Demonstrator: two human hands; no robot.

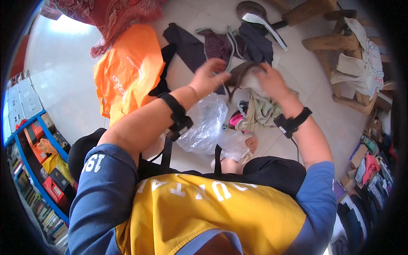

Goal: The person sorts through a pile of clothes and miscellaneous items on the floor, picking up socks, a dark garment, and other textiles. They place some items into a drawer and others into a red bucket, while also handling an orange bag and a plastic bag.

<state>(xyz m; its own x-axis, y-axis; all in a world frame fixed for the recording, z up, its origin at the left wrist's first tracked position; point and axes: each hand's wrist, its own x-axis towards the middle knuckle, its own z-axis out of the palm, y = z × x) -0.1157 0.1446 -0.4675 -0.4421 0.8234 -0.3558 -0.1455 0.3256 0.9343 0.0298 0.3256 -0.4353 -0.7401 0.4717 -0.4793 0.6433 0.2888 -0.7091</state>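
My left hand is raised over the floor with its fingers spread and nothing visible in it. On the other side my right hand, blurred, has its fingertips at a piece of brown and whitish fabric; whether it grips the fabric is unclear. Beyond the hands lie a maroon ribbed garment with grey trim and dark cloths. Nearer to me are a clear plastic bag and a heap of pale green cloth with a pink item beside it.
An orange plastic bag lies at left, below red patterned fabric. A blue-framed shelf with boxes stands far left. Wooden stools draped with cloths are at right, above piled clothes. A dark item with a white strip lies at the top.
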